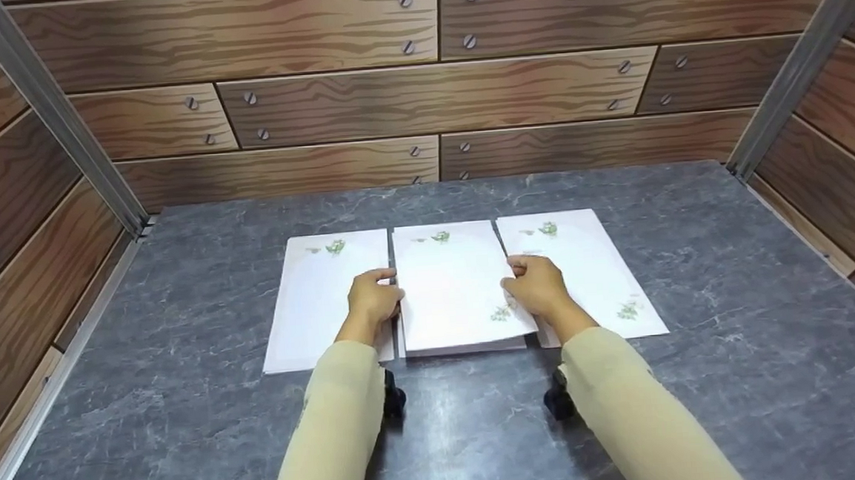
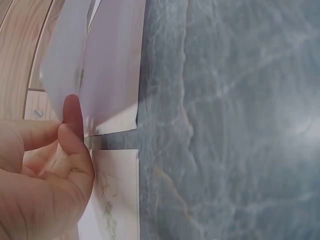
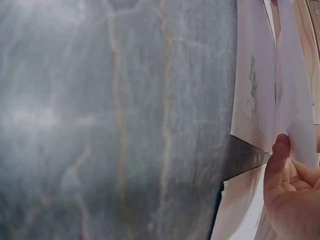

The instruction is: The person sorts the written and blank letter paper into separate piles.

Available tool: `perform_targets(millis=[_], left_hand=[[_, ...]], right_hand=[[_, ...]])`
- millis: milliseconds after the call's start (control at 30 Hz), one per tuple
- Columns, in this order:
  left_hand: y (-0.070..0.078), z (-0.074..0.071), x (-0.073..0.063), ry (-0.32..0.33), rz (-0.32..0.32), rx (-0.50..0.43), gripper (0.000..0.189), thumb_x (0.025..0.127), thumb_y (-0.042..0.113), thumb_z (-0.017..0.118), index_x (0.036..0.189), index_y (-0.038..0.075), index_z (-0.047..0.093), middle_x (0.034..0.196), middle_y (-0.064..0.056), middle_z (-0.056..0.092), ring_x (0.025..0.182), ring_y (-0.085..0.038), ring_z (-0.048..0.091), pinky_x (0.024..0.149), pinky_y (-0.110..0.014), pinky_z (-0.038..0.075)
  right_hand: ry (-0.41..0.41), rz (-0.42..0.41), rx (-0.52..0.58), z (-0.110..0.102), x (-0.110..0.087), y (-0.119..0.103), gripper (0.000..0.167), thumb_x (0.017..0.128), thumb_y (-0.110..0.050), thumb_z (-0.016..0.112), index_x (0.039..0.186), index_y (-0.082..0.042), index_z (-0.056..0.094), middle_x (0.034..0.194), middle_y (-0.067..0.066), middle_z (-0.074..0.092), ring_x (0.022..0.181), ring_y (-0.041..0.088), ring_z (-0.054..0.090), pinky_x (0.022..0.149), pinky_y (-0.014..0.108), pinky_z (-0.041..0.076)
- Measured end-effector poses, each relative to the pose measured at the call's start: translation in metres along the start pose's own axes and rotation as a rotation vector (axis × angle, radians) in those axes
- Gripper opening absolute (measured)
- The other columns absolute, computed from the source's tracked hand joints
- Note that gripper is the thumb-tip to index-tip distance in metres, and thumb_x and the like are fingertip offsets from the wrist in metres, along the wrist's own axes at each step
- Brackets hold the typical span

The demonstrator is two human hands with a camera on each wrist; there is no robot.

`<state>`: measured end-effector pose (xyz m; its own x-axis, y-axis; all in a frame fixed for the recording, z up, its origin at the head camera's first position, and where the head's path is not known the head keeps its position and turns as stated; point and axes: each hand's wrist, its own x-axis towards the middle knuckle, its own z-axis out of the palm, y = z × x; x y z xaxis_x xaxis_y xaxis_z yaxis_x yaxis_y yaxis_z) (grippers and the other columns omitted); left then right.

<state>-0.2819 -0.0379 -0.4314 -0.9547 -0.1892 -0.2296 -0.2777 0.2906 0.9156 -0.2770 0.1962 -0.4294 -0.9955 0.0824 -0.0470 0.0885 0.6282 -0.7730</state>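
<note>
A white paper sheet (image 1: 449,290) with small green leaf prints is held up between both hands, over a middle paper stack (image 1: 471,348). My left hand (image 1: 374,297) pinches the sheet's left edge between thumb and fingers. On the opposite edge, my right hand (image 1: 539,285) pinches it the same way. Both wrist views show a gap between the raised sheet (image 2: 65,60) and the paper below. Similar printed paper lies on either side: a left pile (image 1: 313,314) partly under my left hand and a right pile (image 1: 600,274) partly behind my right hand.
The papers lie side by side on a grey marbled tabletop (image 1: 185,403), with narrow gaps between them. Wood-patterned panels (image 1: 331,112) enclose the back and sides, with metal posts (image 1: 56,114) at the corners. Dark devices (image 1: 392,396) are worn at the wrists.
</note>
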Motion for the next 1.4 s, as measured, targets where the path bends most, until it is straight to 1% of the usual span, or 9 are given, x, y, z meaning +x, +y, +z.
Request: perform_targets(millis=[67,200,400,500,633,867,1033,1167,1400], left_hand=[[0.001,-0.001,0.000,0.001,-0.002,-0.011,0.041,0.084,-0.006,0.060,0.125,0.002,0.061,0.108,-0.017,0.062,0.065,-0.014,0.057,0.057,-0.021,0.049],[0.003,-0.004,0.000,0.007,0.031,0.001,0.040,0.084,-0.002,0.063,0.124,0.003,0.062,0.100,-0.016,0.066,0.071,-0.017,0.060,0.062,-0.025,0.051],[0.005,-0.009,0.001,0.028,0.068,0.058,0.038,0.085,0.003,0.067,0.123,0.006,0.064,0.101,-0.013,0.067,0.088,-0.023,0.065,0.076,-0.032,0.054],[0.007,-0.012,0.003,0.033,0.070,0.054,0.038,0.086,0.003,0.066,0.123,0.007,0.064,0.099,-0.013,0.067,0.089,-0.024,0.065,0.077,-0.033,0.053],[0.009,-0.016,0.003,0.044,0.082,0.039,0.038,0.087,0.001,0.064,0.124,0.006,0.063,0.095,-0.012,0.067,0.084,-0.023,0.065,0.074,-0.032,0.054],[0.009,-0.031,0.004,0.070,0.103,-0.004,0.036,0.088,-0.001,0.063,0.124,0.005,0.063,0.094,-0.013,0.068,0.081,-0.022,0.065,0.073,-0.035,0.055],[0.006,-0.046,0.007,0.093,0.107,-0.029,0.034,0.087,-0.001,0.063,0.121,0.003,0.064,0.097,-0.015,0.067,0.079,-0.021,0.064,0.072,-0.034,0.054],[0.003,-0.058,0.009,0.106,0.107,-0.028,0.034,0.086,-0.001,0.062,0.120,0.002,0.065,0.099,-0.016,0.067,0.080,-0.021,0.063,0.071,-0.033,0.054],[0.000,-0.077,0.011,0.112,0.086,0.005,0.034,0.088,-0.001,0.060,0.122,0.002,0.063,0.103,-0.016,0.066,0.085,-0.022,0.063,0.074,-0.031,0.053]], right_hand=[[0.008,-0.003,0.020,0.000,0.000,-0.001,0.044,0.088,-0.004,0.059,0.131,0.007,0.052,0.119,0.024,0.058,0.112,0.033,0.054,0.097,0.039,0.044],[0.028,-0.005,0.064,-0.001,0.000,-0.002,0.044,0.088,-0.005,0.060,0.131,0.005,0.053,0.115,0.022,0.059,0.108,0.031,0.054,0.094,0.039,0.045],[0.071,-0.012,0.144,0.002,0.000,-0.005,0.045,0.090,-0.005,0.060,0.133,0.001,0.052,0.112,0.020,0.057,0.106,0.029,0.054,0.092,0.037,0.046],[0.103,-0.030,0.157,0.004,0.001,-0.007,0.045,0.089,-0.005,0.060,0.133,0.001,0.053,0.110,0.019,0.059,0.102,0.028,0.055,0.091,0.037,0.046],[0.127,-0.054,0.178,0.009,0.002,-0.010,0.045,0.088,-0.005,0.062,0.132,0.001,0.054,0.108,0.019,0.062,0.097,0.027,0.057,0.087,0.035,0.048],[0.122,-0.096,0.196,0.018,0.000,-0.018,0.045,0.089,-0.005,0.063,0.132,0.000,0.054,0.108,0.019,0.063,0.098,0.028,0.058,0.087,0.035,0.048],[0.096,-0.097,0.210,0.028,-0.001,-0.024,0.046,0.089,-0.003,0.061,0.134,-0.002,0.053,0.109,0.018,0.064,0.099,0.028,0.059,0.085,0.036,0.050],[0.073,-0.109,0.230,0.037,-0.003,-0.029,0.048,0.087,0.001,0.058,0.135,-0.001,0.052,0.109,0.018,0.064,0.100,0.028,0.059,0.086,0.035,0.050],[0.031,-0.137,0.281,0.053,-0.006,-0.038,0.051,0.084,0.006,0.054,0.135,0.002,0.050,0.109,0.017,0.065,0.098,0.027,0.062,0.080,0.030,0.053]])
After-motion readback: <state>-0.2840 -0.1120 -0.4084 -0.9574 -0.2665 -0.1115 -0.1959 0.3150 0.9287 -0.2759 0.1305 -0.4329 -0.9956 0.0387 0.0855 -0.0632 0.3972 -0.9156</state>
